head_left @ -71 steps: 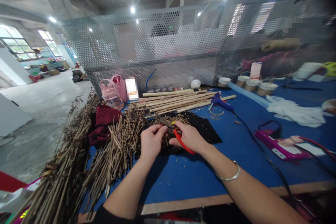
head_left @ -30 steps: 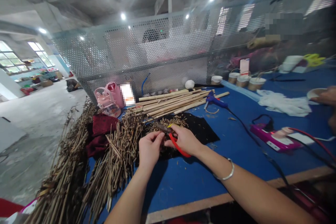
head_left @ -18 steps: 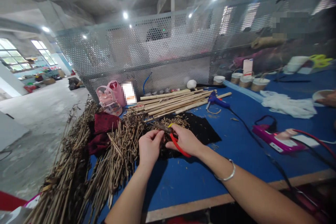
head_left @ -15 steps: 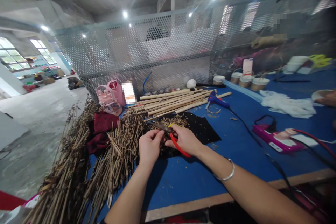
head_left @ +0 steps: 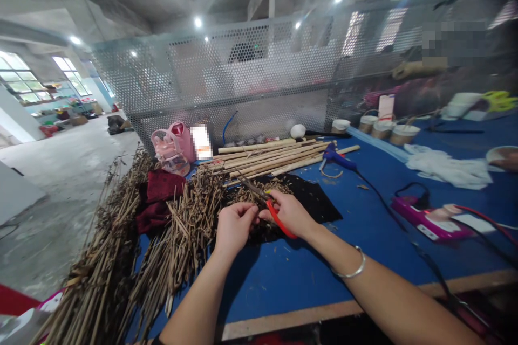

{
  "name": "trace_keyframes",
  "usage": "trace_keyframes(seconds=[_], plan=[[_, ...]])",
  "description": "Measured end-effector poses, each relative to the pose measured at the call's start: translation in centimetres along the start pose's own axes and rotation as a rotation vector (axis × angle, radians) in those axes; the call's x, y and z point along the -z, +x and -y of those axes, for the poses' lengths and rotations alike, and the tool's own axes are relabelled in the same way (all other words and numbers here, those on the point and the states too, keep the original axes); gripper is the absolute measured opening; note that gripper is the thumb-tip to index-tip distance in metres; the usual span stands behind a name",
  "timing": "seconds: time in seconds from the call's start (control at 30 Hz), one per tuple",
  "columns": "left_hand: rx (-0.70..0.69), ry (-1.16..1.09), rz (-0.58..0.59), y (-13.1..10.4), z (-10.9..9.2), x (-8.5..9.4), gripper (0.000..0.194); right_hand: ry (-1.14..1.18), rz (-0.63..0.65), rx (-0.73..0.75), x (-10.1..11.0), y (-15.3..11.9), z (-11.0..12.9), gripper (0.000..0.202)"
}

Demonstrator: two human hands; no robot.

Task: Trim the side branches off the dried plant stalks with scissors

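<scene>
Over a black cloth on the blue table, my right hand grips scissors with red handles. Their blades point up and to the left, away from me. My left hand is beside it, thumb and fingers pinched; what lies between them is too small to make out. The two hands nearly meet at the fingertips. Dried plant bits are heaped on the cloth beyond my hands. A bundle of dried stalks with crumpled heads lies left of my left hand.
Pale wooden sticks lie at the back, with a blue glue gun at their right end. A purple power strip with cables is on the right. More dried stalks cover the left edge, by a pink bag. Perforated metal panels stand behind.
The scissors have swung so the blades point more up and away, clear of my left fingertips. My left hand stays pinched and has shifted slightly. The view has moved a little.
</scene>
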State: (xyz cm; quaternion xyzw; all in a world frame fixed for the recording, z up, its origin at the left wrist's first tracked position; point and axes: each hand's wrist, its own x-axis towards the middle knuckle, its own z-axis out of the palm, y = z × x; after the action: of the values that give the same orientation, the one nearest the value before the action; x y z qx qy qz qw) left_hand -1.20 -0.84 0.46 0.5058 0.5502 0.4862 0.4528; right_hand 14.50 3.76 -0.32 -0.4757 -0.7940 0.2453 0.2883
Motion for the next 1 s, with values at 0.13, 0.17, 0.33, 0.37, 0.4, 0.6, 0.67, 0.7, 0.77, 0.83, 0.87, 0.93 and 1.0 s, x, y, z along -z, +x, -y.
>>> trace_keyframes(seconds=[0.13, 0.17, 0.33, 0.37, 0.4, 0.6, 0.67, 0.7, 0.77, 0.83, 0.87, 0.93, 1.0], plan=[[-0.010, -0.024, -0.048, 0.0, -0.4, -0.1, 0.029, 0.022, 0.008, 0.016, -0.3, 0.1, -0.3, 0.033], [-0.015, -0.026, -0.063, 0.0, -0.4, 0.0, 0.029, 0.003, 0.014, 0.022, -0.2, 0.1, -0.2, 0.032], [-0.055, -0.012, -0.099, -0.1, -0.2, 0.0, 0.028, -0.104, -0.008, 0.041, 0.2, -0.2, 0.7, 0.034], [-0.055, -0.011, -0.097, -0.1, -0.2, 0.0, 0.027, -0.108, -0.015, 0.051, 0.3, -0.3, 0.9, 0.035], [-0.055, -0.009, -0.092, -0.1, -0.1, -0.1, 0.027, -0.108, -0.018, 0.063, 0.3, -0.3, 1.1, 0.036], [-0.036, -0.005, -0.103, -0.1, -0.2, -0.2, 0.027, -0.049, 0.019, 0.046, 0.0, -0.3, 0.8, 0.033], [-0.036, -0.008, -0.111, -0.1, -0.3, -0.1, 0.027, -0.033, 0.031, 0.035, -0.2, -0.2, 0.6, 0.034], [-0.042, -0.009, -0.110, -0.1, -0.3, -0.1, 0.027, -0.029, 0.031, 0.032, -0.2, -0.2, 0.4, 0.034], [-0.059, -0.010, -0.108, -0.1, -0.4, 0.0, 0.027, -0.034, 0.029, 0.026, -0.3, -0.1, 0.3, 0.035], [-0.065, -0.014, -0.117, 0.0, -0.4, 0.0, 0.027, -0.058, 0.037, 0.020, -0.2, -0.1, 0.3, 0.035], [-0.062, -0.019, -0.124, 0.0, -0.4, 0.0, 0.027, -0.077, 0.035, 0.020, -0.1, -0.2, 0.4, 0.035], [-0.054, -0.028, -0.133, 0.0, -0.3, 0.0, 0.027, -0.111, 0.026, 0.033, 0.0, -0.2, 0.7, 0.036], [-0.066, -0.023, -0.121, 0.0, -0.2, 0.0, 0.026, -0.126, 0.014, 0.060, 0.1, -0.3, 0.9, 0.039]])
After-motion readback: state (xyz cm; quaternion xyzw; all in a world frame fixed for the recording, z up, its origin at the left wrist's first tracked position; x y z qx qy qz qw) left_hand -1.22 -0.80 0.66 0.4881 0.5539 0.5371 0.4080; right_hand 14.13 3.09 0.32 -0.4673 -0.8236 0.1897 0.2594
